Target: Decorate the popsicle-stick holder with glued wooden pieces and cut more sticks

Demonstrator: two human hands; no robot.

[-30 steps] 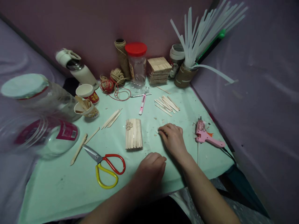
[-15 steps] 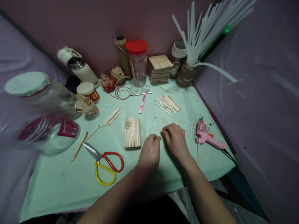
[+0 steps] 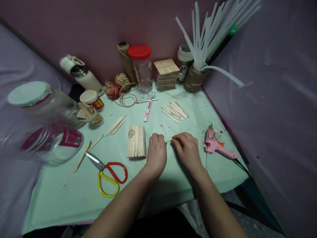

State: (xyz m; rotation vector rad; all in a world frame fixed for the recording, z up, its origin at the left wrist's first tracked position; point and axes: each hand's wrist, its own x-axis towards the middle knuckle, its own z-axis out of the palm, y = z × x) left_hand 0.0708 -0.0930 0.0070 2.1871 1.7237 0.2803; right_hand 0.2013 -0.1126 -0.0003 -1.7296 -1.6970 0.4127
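Note:
In the head view, my left hand [image 3: 157, 151] is closed, its fingers curled together just right of a craft-stick panel [image 3: 136, 142] with a small wooden flower at its upper left. Whatever those fingers hold, if anything, is hidden. Close by on the right, my right hand [image 3: 186, 147] makes a pinch. A tiny piece of wood [image 3: 169, 140] shows at its fingertips, between the two hands. Small wood scraps [image 3: 169, 127] lie scattered beyond the fingers. Further back rests a loose pile of craft sticks [image 3: 174, 110].
Right of my hands lies a pink glue gun [image 3: 211, 143] with its cord. Scissors [image 3: 101, 167] and split sticks [image 3: 115, 126] are on the left, near paper cups [image 3: 92, 99] and large jars [image 3: 59, 143]. A pink cutter [image 3: 148, 111] and a red-lidded jar [image 3: 140, 71] stand behind.
My left hand has moved slightly away from me, and its fingers are bunched more tightly. My right hand stays in its pinch. The whole view has shifted a little.

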